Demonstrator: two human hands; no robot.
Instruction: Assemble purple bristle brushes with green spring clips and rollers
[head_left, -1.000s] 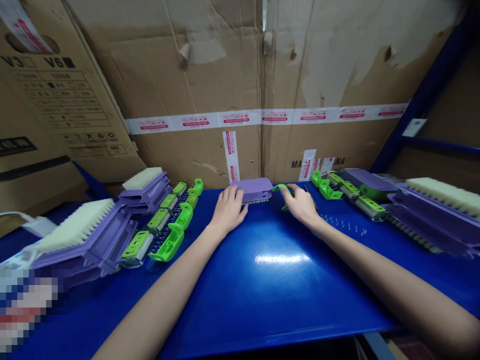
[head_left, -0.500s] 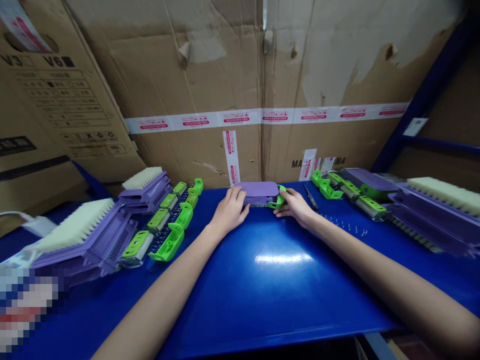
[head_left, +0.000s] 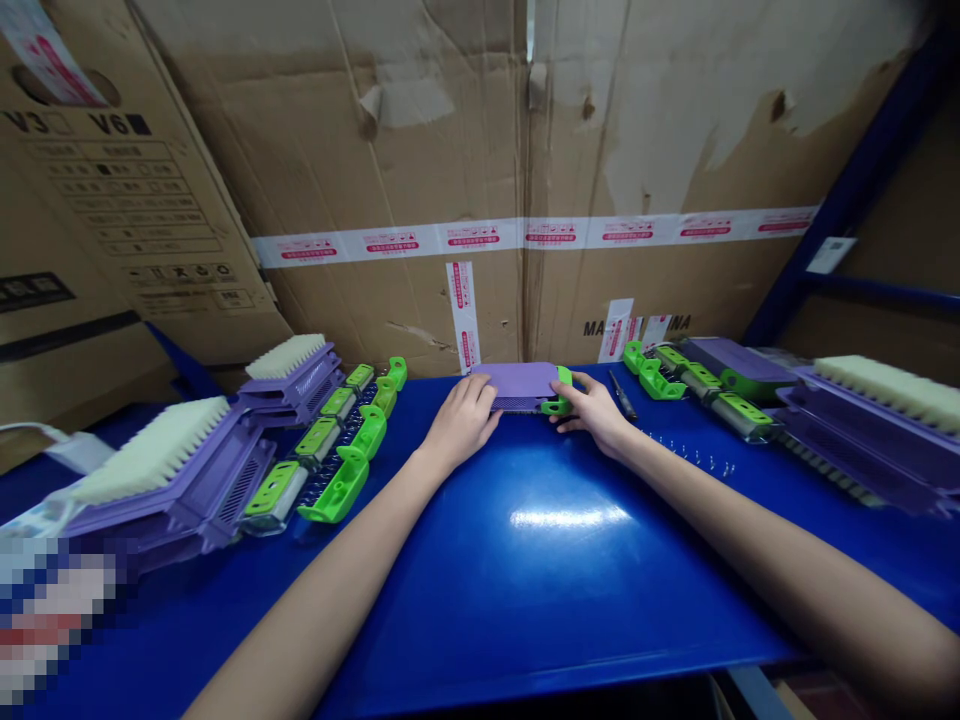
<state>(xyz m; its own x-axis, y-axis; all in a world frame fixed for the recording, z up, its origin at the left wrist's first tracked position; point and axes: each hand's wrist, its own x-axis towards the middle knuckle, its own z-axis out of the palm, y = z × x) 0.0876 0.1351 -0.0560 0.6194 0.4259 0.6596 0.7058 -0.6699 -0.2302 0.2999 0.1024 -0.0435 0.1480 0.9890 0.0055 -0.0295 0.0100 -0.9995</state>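
Note:
A purple brush housing (head_left: 517, 380) lies at the back middle of the blue table, its long side toward me. My left hand (head_left: 463, 412) is closed around its left end, fingers over the top and thumb at the front. At the right end is a green end cap (head_left: 556, 407), which my right hand (head_left: 589, 408) grips with the thumb on top and the fingers curled below. The cap sits against the housing's end; whether it is seated fully I cannot tell. The housing's underside is mostly hidden.
Purple housings with pale bristles (head_left: 154, 445) are stacked at left, beside green-topped modules (head_left: 316, 440) and green end caps (head_left: 346, 480). On the right are a screwdriver (head_left: 622, 395), several small screws (head_left: 699, 456), more modules (head_left: 742, 412) and bristled housings (head_left: 889, 395). Cardboard (head_left: 375, 300) stands behind.
My right hand has shifted slightly and its thumb now lies over the top of the green end cap. The cap has turned and sits closer to the purple housing. My left hand barely moved.

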